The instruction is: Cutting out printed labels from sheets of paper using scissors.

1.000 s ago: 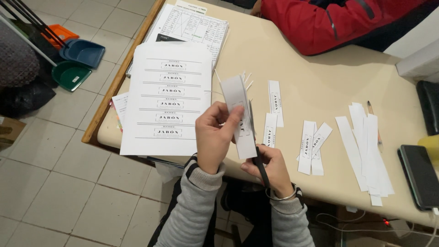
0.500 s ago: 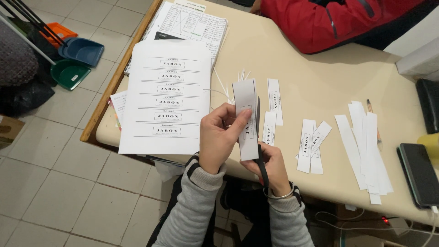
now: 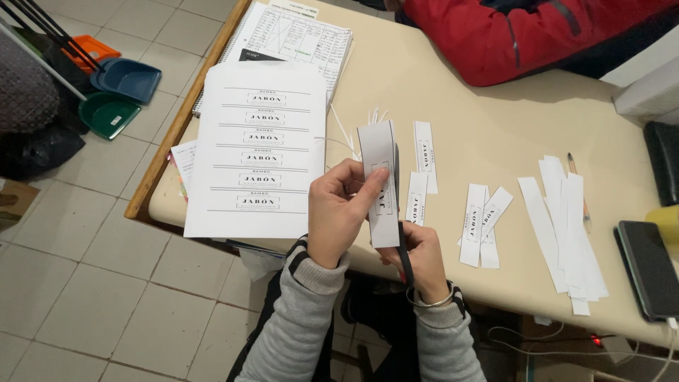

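My left hand [image 3: 338,212] pinches a white printed paper strip [image 3: 380,184], held upright over the front edge of the beige table [image 3: 495,113]. My right hand [image 3: 423,258] sits just below it and grips black scissors [image 3: 404,255], whose blade runs up along the strip's right edge. A stack of white printed sheets [image 3: 258,152] with rows of labels lies to the left of my hands. Cut label strips [image 3: 424,145] lie on the table beyond and to the right, with two more [image 3: 481,223] beside them.
A pile of blank paper offcuts [image 3: 569,226] and a pen [image 3: 576,184] lie at the right, next to a dark phone [image 3: 647,269]. A person's red sleeve [image 3: 523,35] rests at the far side. Dustpans [image 3: 120,85] stand on the tiled floor at left. A filled-in form [image 3: 297,35] lies behind the sheets.
The strip has stayed in my left hand and shifted slightly right and down; the scissors have moved further up along its edge.
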